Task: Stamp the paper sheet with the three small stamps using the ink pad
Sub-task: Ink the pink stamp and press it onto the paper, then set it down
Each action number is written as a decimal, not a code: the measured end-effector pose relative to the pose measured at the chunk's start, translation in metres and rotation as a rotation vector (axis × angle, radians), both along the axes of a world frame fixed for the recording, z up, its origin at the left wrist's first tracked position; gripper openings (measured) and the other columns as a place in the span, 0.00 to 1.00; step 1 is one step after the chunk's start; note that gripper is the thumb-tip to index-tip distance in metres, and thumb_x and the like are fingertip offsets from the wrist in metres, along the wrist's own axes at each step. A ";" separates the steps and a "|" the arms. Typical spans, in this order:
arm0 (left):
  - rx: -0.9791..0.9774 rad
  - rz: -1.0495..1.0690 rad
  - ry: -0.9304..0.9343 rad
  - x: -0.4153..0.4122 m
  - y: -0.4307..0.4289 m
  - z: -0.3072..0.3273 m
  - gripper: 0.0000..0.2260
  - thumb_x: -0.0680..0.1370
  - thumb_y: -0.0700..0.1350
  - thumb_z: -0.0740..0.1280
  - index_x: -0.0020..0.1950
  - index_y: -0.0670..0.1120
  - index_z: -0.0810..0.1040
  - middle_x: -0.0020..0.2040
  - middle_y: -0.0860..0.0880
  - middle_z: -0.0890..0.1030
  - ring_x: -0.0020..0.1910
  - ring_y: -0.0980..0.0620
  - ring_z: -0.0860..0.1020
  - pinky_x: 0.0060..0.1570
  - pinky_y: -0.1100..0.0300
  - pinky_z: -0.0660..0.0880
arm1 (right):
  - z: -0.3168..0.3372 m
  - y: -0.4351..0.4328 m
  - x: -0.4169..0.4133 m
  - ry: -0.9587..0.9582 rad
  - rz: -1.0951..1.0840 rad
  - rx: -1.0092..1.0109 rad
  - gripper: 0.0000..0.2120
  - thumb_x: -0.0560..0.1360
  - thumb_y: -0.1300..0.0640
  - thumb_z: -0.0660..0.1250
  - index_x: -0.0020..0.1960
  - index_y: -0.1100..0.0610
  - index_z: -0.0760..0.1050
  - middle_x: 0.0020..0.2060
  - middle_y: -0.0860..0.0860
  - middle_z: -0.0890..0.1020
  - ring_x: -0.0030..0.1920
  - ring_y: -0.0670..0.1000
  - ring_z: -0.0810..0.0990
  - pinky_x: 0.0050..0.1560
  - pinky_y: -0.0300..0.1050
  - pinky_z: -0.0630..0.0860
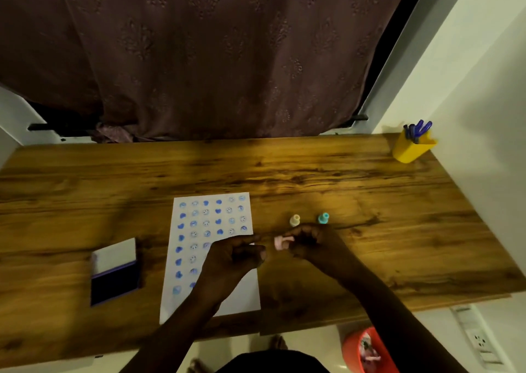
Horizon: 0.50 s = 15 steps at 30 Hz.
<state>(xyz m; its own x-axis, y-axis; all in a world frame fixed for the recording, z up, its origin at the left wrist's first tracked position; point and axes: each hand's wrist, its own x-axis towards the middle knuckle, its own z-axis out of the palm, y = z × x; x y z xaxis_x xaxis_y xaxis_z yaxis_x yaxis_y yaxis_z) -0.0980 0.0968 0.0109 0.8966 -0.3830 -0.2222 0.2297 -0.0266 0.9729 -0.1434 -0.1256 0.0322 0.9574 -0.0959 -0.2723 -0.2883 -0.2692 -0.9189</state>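
A white paper sheet point(239, 296) lies on the wooden desk, covered with several rows of blue stamp marks. An open ink pad point(115, 271) with a dark pad and raised lid sits to its left. My right hand point(310, 243) holds a small pink stamp point(280, 242) tilted sideways, just right of the sheet. My left hand point(233, 259) hovers over the sheet's right side with fingers curled and holds nothing. A yellow stamp point(295, 220) and a teal stamp point(323, 218) stand upright on the desk behind my right hand.
A yellow cup point(410, 150) with blue pens stands at the desk's far right corner. A brown curtain point(213, 59) hangs behind the desk point(284, 173). An orange bin point(367, 352) sits on the floor below the desk's near edge, beside a white wall.
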 end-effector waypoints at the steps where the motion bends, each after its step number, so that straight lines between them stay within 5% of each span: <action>1: 0.005 0.015 0.017 0.000 -0.003 -0.003 0.18 0.72 0.34 0.77 0.52 0.58 0.84 0.48 0.52 0.88 0.50 0.52 0.87 0.48 0.58 0.85 | -0.001 -0.015 0.000 -0.012 -0.031 -0.136 0.08 0.71 0.48 0.78 0.47 0.50 0.86 0.43 0.48 0.88 0.44 0.45 0.86 0.43 0.42 0.81; 4: 0.038 0.027 0.027 0.001 -0.008 -0.009 0.20 0.73 0.36 0.77 0.47 0.64 0.85 0.49 0.55 0.88 0.52 0.54 0.86 0.52 0.52 0.84 | -0.008 -0.059 0.003 -0.069 -0.074 -0.656 0.11 0.74 0.46 0.75 0.41 0.53 0.83 0.38 0.49 0.85 0.38 0.46 0.83 0.38 0.38 0.76; 6: 0.049 0.030 0.043 0.000 -0.012 -0.013 0.18 0.73 0.37 0.77 0.46 0.63 0.86 0.49 0.54 0.88 0.51 0.53 0.86 0.54 0.48 0.84 | -0.018 -0.088 0.007 -0.053 -0.108 -0.810 0.08 0.76 0.50 0.72 0.41 0.53 0.83 0.39 0.49 0.86 0.36 0.47 0.82 0.34 0.36 0.73; 15: 0.082 0.058 0.112 0.000 -0.025 -0.027 0.10 0.72 0.41 0.78 0.49 0.56 0.88 0.49 0.47 0.89 0.51 0.47 0.87 0.57 0.42 0.82 | -0.054 -0.151 0.036 0.132 -0.120 -0.945 0.07 0.76 0.54 0.65 0.40 0.54 0.78 0.38 0.53 0.83 0.37 0.54 0.79 0.35 0.42 0.72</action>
